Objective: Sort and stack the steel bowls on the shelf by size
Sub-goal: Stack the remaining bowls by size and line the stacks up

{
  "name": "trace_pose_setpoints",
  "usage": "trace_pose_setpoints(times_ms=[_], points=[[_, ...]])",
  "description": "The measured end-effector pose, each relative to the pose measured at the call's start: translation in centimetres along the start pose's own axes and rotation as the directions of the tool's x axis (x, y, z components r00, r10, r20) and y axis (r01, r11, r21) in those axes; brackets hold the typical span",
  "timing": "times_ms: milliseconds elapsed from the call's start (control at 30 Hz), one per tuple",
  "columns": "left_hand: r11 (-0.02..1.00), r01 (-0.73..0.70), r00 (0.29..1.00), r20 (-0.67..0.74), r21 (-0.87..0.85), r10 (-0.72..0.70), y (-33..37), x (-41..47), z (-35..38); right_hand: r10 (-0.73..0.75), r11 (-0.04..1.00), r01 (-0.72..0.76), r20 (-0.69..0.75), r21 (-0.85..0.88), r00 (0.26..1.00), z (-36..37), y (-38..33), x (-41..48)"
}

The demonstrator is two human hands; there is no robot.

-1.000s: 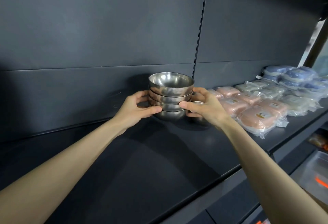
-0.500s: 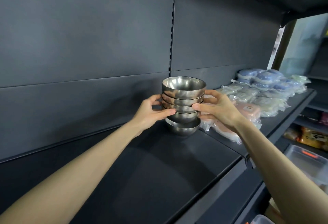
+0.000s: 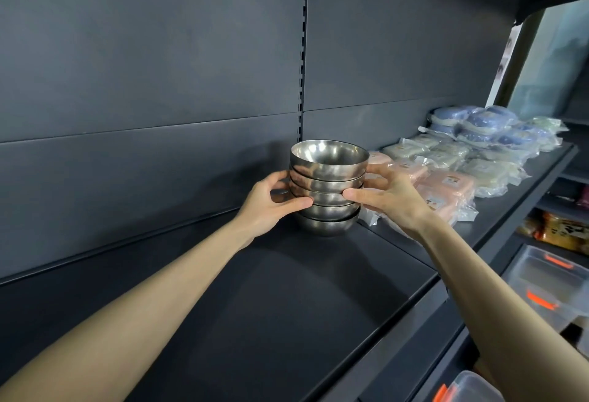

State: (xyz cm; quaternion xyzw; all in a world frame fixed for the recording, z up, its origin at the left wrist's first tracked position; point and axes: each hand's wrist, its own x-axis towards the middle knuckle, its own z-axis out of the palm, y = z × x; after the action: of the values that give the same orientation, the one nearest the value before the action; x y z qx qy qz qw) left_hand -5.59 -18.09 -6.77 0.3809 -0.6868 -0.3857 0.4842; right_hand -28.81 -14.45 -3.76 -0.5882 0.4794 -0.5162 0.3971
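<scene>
A stack of several nested steel bowls (image 3: 328, 172) stands on the dark shelf (image 3: 287, 290), near the back wall. The lowest bowl (image 3: 325, 226) rests on the shelf board. My left hand (image 3: 271, 201) grips the stack from the left, thumb in front and fingers curled behind. My right hand (image 3: 389, 197) grips it from the right, thumb on the front of a middle bowl and fingers around the far side. Both hands hold the upper bowls, around the middle of the stack.
Right of the bowls lie plastic-wrapped pink boxes (image 3: 443, 188), pale green packs (image 3: 462, 156) and blue ones (image 3: 478, 121). Lower shelves on the right hold clear tubs with orange clips (image 3: 541, 280) and packaged goods (image 3: 561, 229). The shelf's front edge (image 3: 398, 331) runs diagonally.
The stack in my hands moved right from a spot by a small bowl onto another steel bowl; it now sits seated lower on that bottom bowl. The view shifted right.
</scene>
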Motion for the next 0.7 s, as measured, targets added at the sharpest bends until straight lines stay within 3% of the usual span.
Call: trace_pose_setpoints(times_ms=[400,700], points=[[0.993,0.054,0.999,0.009,-0.102,-0.053,-0.5,-1.3,-0.6,0.011,1.0,-0.011,0.011,-0.009,1.0,1.2,0.1,-0.7],[0.995,0.047,0.995,-0.081,-0.091,-0.054,0.6,-6.4,-5.9,-0.009,1.0,0.006,0.097,0.026,0.995,7.1,-0.9,-2.0]])
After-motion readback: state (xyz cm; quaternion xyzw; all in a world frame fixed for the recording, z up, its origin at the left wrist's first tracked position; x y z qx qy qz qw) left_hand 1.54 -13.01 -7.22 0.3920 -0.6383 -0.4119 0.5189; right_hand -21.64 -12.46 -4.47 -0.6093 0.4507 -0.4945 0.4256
